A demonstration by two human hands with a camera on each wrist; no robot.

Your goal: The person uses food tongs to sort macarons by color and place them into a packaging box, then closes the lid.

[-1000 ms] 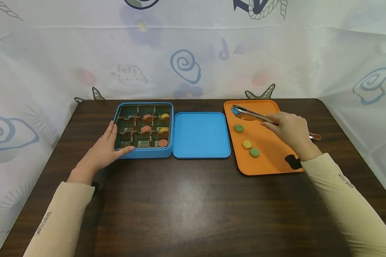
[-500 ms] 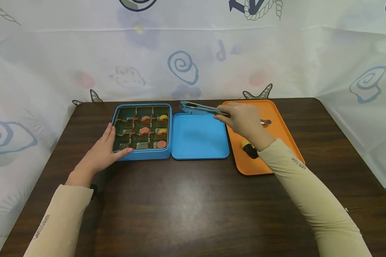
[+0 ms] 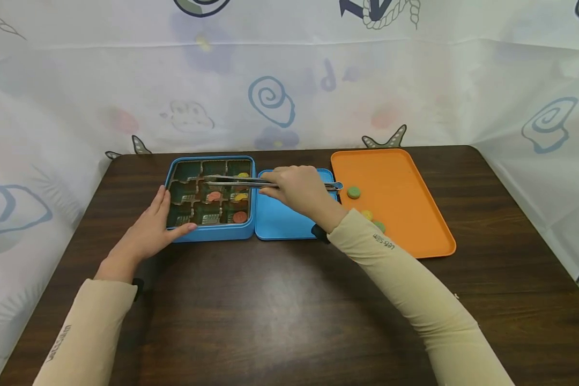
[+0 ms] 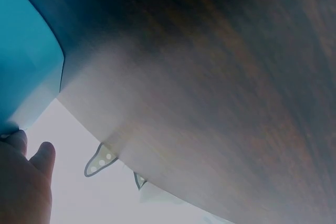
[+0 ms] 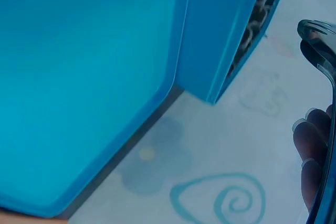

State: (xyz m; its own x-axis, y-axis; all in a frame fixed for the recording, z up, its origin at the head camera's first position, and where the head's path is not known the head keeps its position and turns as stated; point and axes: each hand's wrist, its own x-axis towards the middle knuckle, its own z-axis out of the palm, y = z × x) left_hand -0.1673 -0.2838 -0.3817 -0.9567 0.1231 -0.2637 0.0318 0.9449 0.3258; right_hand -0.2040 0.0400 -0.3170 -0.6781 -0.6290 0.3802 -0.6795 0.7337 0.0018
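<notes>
My right hand (image 3: 301, 193) grips a pair of metal tongs (image 3: 241, 183), held nearly level with the tips over the upper compartments of the blue box (image 3: 222, 232). Whether the tips pinch anything is unclear; in the right wrist view the slotted tip of the tongs (image 5: 317, 29) is up beside the box. The box holds a dark divided insert (image 3: 185, 188) with red and yellow pieces in some compartments, among them a round red piece (image 3: 239, 217). My left hand (image 3: 145, 228) rests on the box's left front corner, fingers extended; in the left wrist view its fingers (image 4: 43, 161) show by the blue wall.
A blue lid (image 3: 282, 222) lies flat against the box's right side, partly under my right hand. Beyond it an orange tray (image 3: 410, 214) carries a green disc (image 3: 354, 192), a yellow disc (image 3: 367, 214) and another green disc (image 3: 379, 225), partly behind my sleeve.
My right hand has carried the tongs left from the orange tray, across the lid, to above the box. The blue piece at the tray's far left is gone. My left hand stays put.
</notes>
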